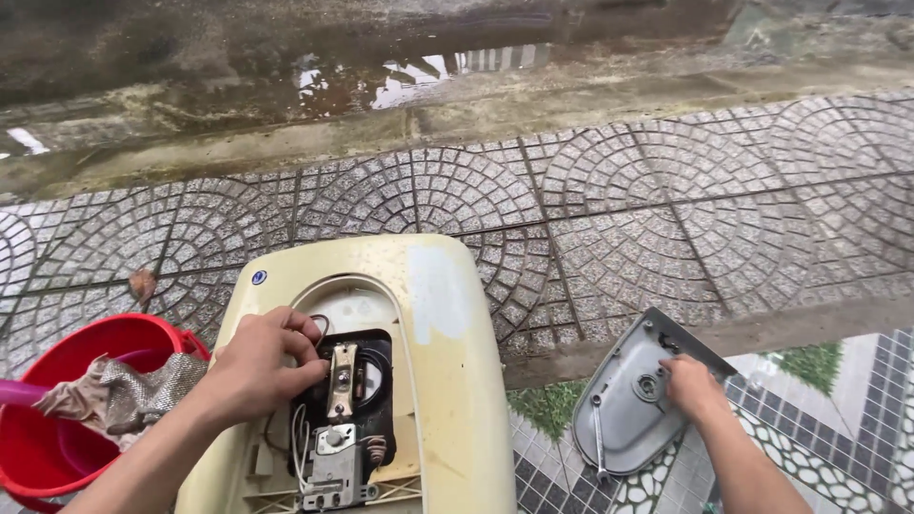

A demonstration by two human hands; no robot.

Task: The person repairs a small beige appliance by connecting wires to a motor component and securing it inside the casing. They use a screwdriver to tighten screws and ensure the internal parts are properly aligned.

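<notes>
A cream-yellow appliance casing (447, 333) lies on the paving with its service opening uncovered, showing wires, a brass bracket and a metal thermostat block (338, 457). My left hand (262, 362) rests at the opening's left edge, fingertips on the wires and bracket. My right hand (690, 385) presses on the inside of a grey plastic cover (624, 409) lying upturned on the ground to the right. A screwdriver (598, 440) lies inside that cover.
A red bucket (38, 457) with crumpled cloths (119, 395) stands at the left. Patterned paving stones run behind, with a wet gutter and puddle (381, 86) beyond. A concrete step edge (762, 333) separates the mosaic tiles at the lower right.
</notes>
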